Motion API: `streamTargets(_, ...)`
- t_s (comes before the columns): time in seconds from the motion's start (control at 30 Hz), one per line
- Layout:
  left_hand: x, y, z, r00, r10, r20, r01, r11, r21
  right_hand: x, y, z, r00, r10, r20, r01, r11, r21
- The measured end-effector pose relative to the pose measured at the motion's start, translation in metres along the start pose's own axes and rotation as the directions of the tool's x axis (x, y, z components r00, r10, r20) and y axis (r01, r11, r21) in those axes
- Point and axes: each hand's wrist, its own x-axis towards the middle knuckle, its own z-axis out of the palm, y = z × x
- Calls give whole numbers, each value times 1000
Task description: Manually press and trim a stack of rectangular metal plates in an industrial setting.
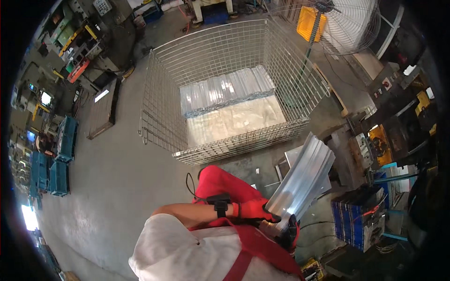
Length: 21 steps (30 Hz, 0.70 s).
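A long, shiny ribbed metal profile slants up and away to the right in front of my body; whether it is one piece or several nested ones I cannot tell. My left hand, in a red glove with dark fingertips, is closed on its near left edge. At the near right end, my right hand in a red and dark glove grips it too, its fingers partly hidden. Ahead stands a wire mesh cage. Similar metal profiles lie in rows in its far half, and a pale sheet covers the near half.
A large fan and a yellow crate stand beyond the cage at the right. Machinery lines the right side, with a blue stack below it. Teal bins sit at the left, near a flat plate on the floor.
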Motion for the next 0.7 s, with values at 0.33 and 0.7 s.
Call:
streamTargets(0.33, -93, -133, -135, 981, 68, 179, -3, 939, -343, -32, 13, 198, 989, 95, -112, -114, 978, -177)
streamTargets(0.7, -209, -167, -166, 967, 59, 248, 42, 923, -381, -105, -36, 312, 990, 51, -128, -92, 934, -345)
